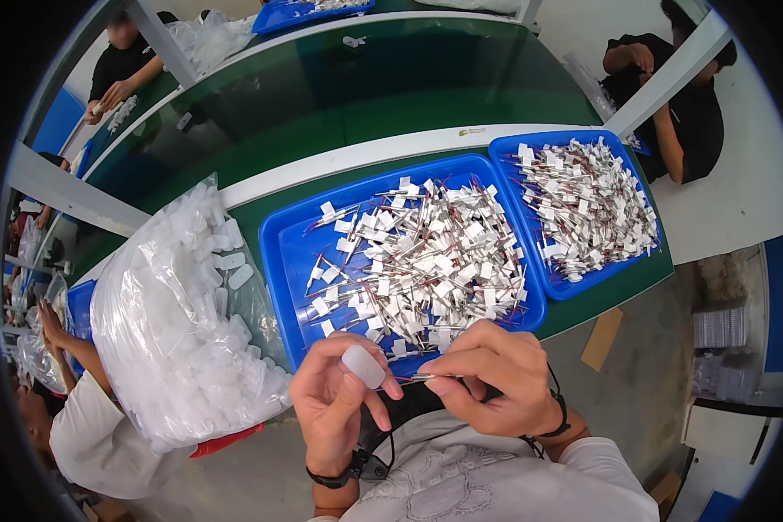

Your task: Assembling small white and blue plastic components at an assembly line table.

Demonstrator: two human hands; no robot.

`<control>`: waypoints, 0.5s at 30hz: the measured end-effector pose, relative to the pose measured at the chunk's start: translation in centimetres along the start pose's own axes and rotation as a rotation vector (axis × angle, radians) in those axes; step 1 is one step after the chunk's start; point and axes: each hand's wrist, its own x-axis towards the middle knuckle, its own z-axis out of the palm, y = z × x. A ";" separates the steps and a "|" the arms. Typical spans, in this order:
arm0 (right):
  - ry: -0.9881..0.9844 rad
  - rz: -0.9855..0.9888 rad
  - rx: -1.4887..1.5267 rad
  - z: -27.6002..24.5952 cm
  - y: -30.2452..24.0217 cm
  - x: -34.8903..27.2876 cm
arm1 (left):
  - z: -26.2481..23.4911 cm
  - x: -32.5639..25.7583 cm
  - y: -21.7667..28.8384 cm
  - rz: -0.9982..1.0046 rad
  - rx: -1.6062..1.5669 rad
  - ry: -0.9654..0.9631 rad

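Observation:
A rounded white plastic cap [363,366] is pinched between the thumb and fingers of my left hand [329,404]. My right hand [500,378] closes its fingertips on a thin metal-bodied wired part [421,378]; reddish wire reaches from it toward the cap, and whether the two join is hidden. Just beyond both hands lies a blue tray [280,252] heaped with similar wired parts [444,252] bearing white tabs. To the left, a clear plastic bag [161,287] bulges with white caps, several of them spilling from its mouth.
Another blue tray [574,291] of wired parts stands at the right, near the green table's [661,270] edge. Across the back runs a dark green conveyor belt [391,87] with a white rail [348,157]. White frame posts [78,191] rise around it. Other people sit left and right.

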 end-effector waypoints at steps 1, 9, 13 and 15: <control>0.003 0.001 -0.002 0.1 0.0 0.0 | 0.4 0.1 -0.1 -0.003 0.032 0.025; -0.031 0.033 -0.043 0.0 0.4 0.1 | 0.9 0.4 -0.5 0.003 0.092 0.049; -0.038 0.036 -0.054 -0.1 0.7 0.1 | 0.2 0.3 -0.9 0.012 0.102 0.020; -0.058 0.036 -0.050 -0.2 0.7 0.1 | -0.2 0.4 -1.0 0.007 0.101 -0.001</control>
